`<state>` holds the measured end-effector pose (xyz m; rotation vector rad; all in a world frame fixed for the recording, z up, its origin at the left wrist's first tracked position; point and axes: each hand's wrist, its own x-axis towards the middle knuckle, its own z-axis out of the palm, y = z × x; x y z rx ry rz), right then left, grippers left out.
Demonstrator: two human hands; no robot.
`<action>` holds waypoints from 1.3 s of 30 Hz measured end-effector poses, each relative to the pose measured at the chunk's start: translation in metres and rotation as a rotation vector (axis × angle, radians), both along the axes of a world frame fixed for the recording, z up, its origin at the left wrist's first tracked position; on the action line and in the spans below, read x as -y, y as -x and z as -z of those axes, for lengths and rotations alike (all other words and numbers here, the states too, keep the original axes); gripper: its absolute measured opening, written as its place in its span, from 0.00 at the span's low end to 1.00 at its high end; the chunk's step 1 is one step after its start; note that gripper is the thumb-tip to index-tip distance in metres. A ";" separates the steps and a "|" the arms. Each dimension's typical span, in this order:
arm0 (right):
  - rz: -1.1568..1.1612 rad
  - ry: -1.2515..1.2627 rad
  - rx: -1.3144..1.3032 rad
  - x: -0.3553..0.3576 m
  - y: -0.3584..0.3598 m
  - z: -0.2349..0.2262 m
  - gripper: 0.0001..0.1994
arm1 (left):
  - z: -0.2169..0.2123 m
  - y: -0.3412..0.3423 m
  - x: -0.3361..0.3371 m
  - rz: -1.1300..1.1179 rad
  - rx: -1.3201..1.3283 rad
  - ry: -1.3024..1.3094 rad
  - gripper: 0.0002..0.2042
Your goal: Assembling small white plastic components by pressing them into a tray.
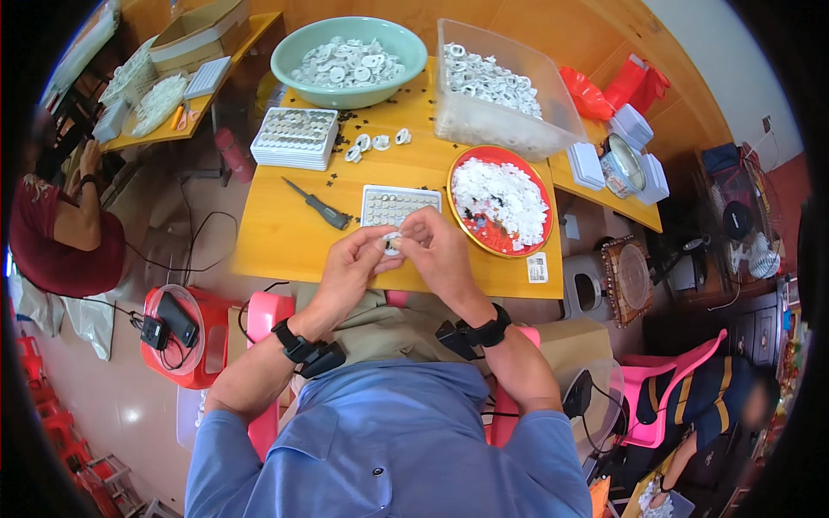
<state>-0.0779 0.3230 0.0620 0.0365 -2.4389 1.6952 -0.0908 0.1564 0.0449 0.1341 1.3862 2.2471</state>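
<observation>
My left hand (352, 263) and my right hand (439, 250) meet over the near edge of the yellow wooden table (276, 242), both pinching a small white round plastic part (393, 243) between their fingertips. Just beyond the hands lies a white tray of small button cells (393, 204). To the right sits a red plate (518, 242) heaped with white plastic pieces. A dark-handled screwdriver (321, 207) lies left of the tray. Both wrists wear black bands.
A green bowl (345, 86) and a clear tub (501, 121) of white parts stand at the far side, with a stack of white trays (295, 138). A person in red (60, 224) sits at the left. Red stool (186, 332) and pink chairs (682, 380) stand around.
</observation>
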 end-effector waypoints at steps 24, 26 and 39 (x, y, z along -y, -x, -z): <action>0.240 -0.698 0.083 -0.088 0.024 -0.007 0.09 | -0.009 0.001 -0.002 0.020 0.010 0.096 0.10; 0.221 -0.727 0.111 -0.092 0.022 -0.009 0.10 | -0.011 0.000 -0.004 0.022 0.021 0.074 0.11; 0.298 -0.768 0.063 -0.092 0.027 -0.001 0.10 | -0.006 0.001 -0.002 0.048 0.112 -0.066 0.13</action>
